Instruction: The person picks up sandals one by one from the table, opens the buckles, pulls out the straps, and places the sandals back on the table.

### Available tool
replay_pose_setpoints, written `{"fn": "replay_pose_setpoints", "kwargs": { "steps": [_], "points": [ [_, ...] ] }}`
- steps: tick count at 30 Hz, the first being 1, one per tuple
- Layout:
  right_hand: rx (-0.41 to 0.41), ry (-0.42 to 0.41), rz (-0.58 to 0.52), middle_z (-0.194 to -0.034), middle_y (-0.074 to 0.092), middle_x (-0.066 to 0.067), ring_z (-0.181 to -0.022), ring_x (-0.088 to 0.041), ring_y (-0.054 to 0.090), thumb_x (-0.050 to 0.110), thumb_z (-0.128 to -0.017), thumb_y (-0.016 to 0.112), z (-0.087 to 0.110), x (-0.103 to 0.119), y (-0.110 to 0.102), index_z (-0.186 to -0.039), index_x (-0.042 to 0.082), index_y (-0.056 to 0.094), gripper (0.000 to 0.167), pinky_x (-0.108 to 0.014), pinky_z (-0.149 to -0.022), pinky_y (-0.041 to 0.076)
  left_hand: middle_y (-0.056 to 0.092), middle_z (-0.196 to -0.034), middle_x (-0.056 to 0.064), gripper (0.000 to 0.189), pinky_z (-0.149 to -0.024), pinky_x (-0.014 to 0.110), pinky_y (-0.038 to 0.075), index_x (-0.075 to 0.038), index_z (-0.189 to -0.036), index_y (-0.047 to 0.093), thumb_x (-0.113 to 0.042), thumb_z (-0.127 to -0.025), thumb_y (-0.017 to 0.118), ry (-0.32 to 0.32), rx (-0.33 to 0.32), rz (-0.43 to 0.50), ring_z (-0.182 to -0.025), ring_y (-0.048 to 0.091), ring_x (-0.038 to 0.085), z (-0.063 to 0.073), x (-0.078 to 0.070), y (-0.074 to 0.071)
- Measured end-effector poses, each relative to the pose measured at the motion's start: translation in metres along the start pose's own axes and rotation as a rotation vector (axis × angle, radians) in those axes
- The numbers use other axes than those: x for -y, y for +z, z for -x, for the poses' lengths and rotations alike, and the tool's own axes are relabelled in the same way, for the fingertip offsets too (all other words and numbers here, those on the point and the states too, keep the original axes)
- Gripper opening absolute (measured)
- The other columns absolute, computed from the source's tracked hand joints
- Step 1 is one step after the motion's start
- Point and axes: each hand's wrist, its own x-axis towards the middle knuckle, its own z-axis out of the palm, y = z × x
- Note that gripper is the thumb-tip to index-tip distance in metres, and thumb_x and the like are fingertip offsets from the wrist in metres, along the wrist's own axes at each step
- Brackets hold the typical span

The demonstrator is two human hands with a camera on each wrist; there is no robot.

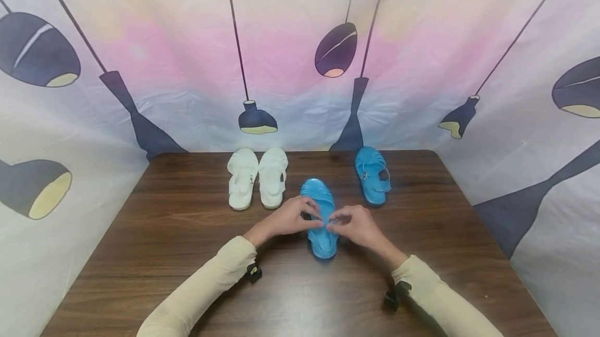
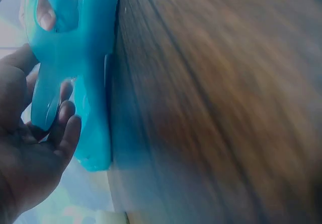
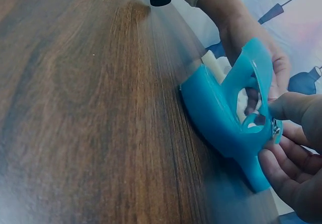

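Note:
A blue jelly sandal [image 1: 323, 249] lies on the table with its toe pointing away, between my two hands. My left hand [image 1: 291, 217] is at the sandal's left side. In the left wrist view its fingers curl about the strap piece [image 2: 46, 95] hanging at that side. From the right, my right hand [image 1: 357, 224] pinches the strap by its small metal buckle [image 3: 276, 129], thumb on one side and fingers on the other. The heel strap [image 3: 257, 65] stands raised in the right wrist view. My left hand's fingertips are partly hidden behind the sandal there.
A pair of white sandals [image 1: 241, 199] stands side by side at the back left of the brown wooden table [image 1: 164, 253]. Another blue sandal [image 1: 375, 196] is at the back right. A cloth printed with lamps [image 1: 290, 92] hangs behind the table.

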Motion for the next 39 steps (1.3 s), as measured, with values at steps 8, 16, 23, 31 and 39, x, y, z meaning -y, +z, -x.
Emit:
{"fn": "replay_pose_setpoints", "kwargs": {
  "steps": [8,16,23,31,39],
  "points": [
    [-0.002,-0.002,0.002,-0.087,0.071,0.005,-0.08,-0.011,0.066,0.019,-0.085,0.085,0.0,0.0,0.001,-0.099,0.014,0.079,0.016,-0.027,-0.067,0.057,0.065,-0.112,0.0,0.019,-0.086,0.03,0.054,-0.014,-0.106,0.08,-0.028,-0.096,0.074,-0.011,-0.002,0.046,-0.104,0.06,0.014,-0.002,-0.002,0.003],
    [-0.009,0.016,-0.002,-0.086,0.071,0.005,-0.078,-0.011,0.066,0.019,-0.084,0.085,0.0,-0.001,-0.001,-0.099,0.014,0.079,0.017,-0.027,-0.067,0.058,0.069,-0.098,-0.007,0.019,-0.08,0.027,0.05,-0.014,-0.106,0.081,-0.029,-0.094,0.076,-0.004,-0.04,-0.008,-0.092,0.059,0.008,0.001,0.003,0.001],
    [-0.008,-0.003,-0.008,-0.085,0.071,0.004,-0.078,-0.011,0.067,0.018,-0.084,0.085,0.0,-0.001,0.0,-0.098,0.012,0.079,0.016,-0.026,-0.066,0.057,0.062,-0.138,0.009,0.02,-0.108,0.05,0.039,-0.018,-0.106,0.082,-0.033,-0.095,0.075,0.048,-0.026,-0.166,-0.131,0.049,0.027,-0.005,-0.005,0.0],
    [-0.011,0.027,-0.011,-0.084,0.071,0.004,-0.077,-0.012,0.066,0.02,-0.084,0.085,-0.001,0.001,-0.001,-0.099,0.012,0.079,0.018,-0.028,-0.067,0.058,0.074,-0.117,-0.006,0.02,-0.095,0.041,0.038,-0.02,-0.111,0.08,-0.031,-0.098,0.071,0.056,0.006,-0.228,-0.116,0.054,0.015,-0.008,-0.009,-0.001],
    [-0.023,0.016,-0.013,-0.085,0.072,0.005,-0.078,-0.011,0.066,0.02,-0.084,0.086,-0.001,0.0,0.001,-0.098,0.013,0.079,0.017,-0.027,-0.067,0.057,0.075,-0.109,-0.008,0.019,-0.089,0.04,0.038,-0.02,-0.111,0.079,-0.031,-0.098,0.07,0.022,0.024,-0.203,-0.107,0.058,0.014,-0.007,-0.008,-0.003]
  ]
}}
